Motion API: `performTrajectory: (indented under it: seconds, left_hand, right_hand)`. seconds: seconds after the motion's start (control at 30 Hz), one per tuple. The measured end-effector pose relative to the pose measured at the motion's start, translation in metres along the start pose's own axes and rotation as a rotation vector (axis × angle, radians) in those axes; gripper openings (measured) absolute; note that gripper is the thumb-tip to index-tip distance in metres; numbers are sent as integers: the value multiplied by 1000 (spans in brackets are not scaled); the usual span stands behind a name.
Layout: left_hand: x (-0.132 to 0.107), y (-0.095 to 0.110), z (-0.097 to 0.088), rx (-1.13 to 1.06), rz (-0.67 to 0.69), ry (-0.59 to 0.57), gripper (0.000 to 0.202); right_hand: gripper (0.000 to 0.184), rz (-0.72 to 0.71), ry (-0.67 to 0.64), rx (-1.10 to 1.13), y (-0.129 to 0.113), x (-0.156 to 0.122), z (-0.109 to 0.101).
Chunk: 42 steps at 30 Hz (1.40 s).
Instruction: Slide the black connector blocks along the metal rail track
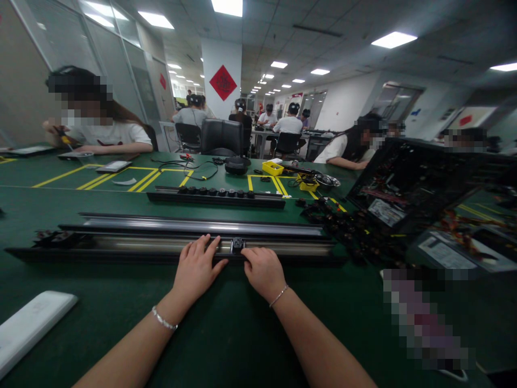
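At the far left, one white slab-like device (34, 328) lies on the green table (133, 302), and one co-worker (117, 134) sits beyond it, holding a yellow-handled tool. Three long black rails lie crosswise: the near rail (133, 248), a middle rail (202, 223) just behind it, and a shorter far rail (216, 200) bearing about eight small round parts. A dark cluster, too blurred to count, sits at the near rail's left end.

The person's left hand (197, 268) lies palm down across the near rail, fingers spread, thumb stretched rightward along its front edge; it rests there without grasping. Just right of it, one small black block (237, 245) sits in the near rail's channel. The right hand (264, 270) is half curled, its fingertips at the block's right side; whether they pinch it cannot be told. Farther right come two yellow trays, one heap of black parts (343, 226) and one open computer case (404, 183).
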<state>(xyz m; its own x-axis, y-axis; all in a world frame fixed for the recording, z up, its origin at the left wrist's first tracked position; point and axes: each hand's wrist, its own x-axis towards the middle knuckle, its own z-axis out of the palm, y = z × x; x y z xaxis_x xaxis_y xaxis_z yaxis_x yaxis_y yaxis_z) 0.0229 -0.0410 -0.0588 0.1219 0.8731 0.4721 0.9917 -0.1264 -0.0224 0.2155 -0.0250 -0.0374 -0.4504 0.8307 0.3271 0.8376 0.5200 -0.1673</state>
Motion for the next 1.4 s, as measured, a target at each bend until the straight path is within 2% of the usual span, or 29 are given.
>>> performTrajectory:
  seconds: [0.63, 1.4]
  left_hand:
    - [0, -1, 0, 4, -1, 0, 58]
    - [0, -1, 1, -25, -6, 10, 57]
  right_hand:
    - [23, 45, -78, -17, 7, 0, -8]
    - [21, 79, -107, -14, 13, -1, -15]
